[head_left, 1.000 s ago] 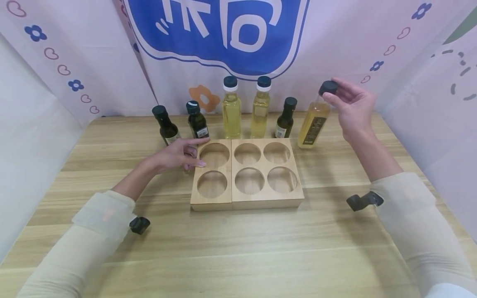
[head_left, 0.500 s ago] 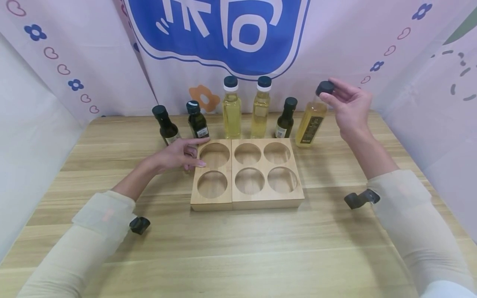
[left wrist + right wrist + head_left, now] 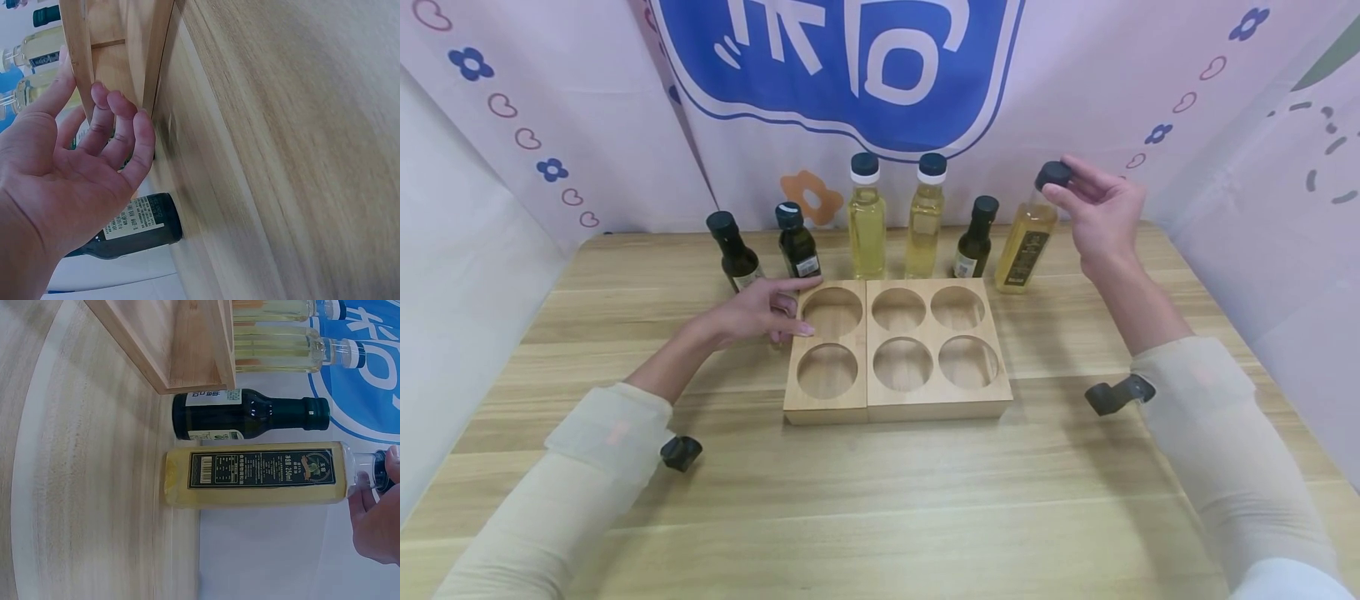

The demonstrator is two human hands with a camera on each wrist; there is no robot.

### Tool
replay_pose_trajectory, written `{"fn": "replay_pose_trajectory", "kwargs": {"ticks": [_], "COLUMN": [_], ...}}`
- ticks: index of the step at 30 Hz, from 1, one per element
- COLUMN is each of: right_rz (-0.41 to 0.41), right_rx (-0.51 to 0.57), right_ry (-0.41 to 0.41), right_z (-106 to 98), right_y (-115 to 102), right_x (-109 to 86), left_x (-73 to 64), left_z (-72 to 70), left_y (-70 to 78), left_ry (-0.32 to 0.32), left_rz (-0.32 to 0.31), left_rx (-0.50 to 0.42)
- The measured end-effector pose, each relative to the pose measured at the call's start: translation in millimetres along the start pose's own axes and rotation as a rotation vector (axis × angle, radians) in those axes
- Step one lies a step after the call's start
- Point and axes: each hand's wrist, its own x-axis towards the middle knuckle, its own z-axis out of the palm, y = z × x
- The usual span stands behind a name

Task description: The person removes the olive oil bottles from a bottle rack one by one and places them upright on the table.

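Observation:
My right hand (image 3: 1107,218) pinches the dark cap of a square clear bottle of yellow oil (image 3: 1026,250) with a black label. This bottle leans, cap to the right, its base close over the table beyond the rack's right end. Most of its label shows in the right wrist view. At the left end of the light wooden bottle rack (image 3: 867,350), my left hand (image 3: 751,312) grips the edge, thumb and index finger on the top board. The other fingers (image 3: 125,106) curl at the rack's open side in the left wrist view. Round holes in the rack hold nothing.
Behind the rack stand two tall pale-oil bottles (image 3: 867,233) (image 3: 924,233) and a small dark bottle (image 3: 973,246) near the held one. Two more dark bottles (image 3: 733,254) (image 3: 797,246) stand at left. A printed cloth (image 3: 1060,92) hangs behind the table (image 3: 880,508).
My right hand has moved slightly left with the oil bottle, bringing it nearer the small dark bottle. The left hand and the rack have stayed in place.

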Motion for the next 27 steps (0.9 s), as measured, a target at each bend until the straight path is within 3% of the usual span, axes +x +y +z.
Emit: {"fn": "replay_pose_trajectory", "kwargs": {"ticks": [19,27], "right_rz": [0.028,0.005], "right_rx": [0.014,0.020], "right_ry": [0.016,0.011], "right_z": [0,-2], "right_y": [5,8], "right_x": [12.2,13.7], "left_x": [-0.2,-0.7], "left_z": [0.6,0.6], "left_y": [2.7,2.8], "left_ry": [0.001,0.003], "left_rz": [-0.013,-0.021], "left_rx": [0.002,-0.002]}}
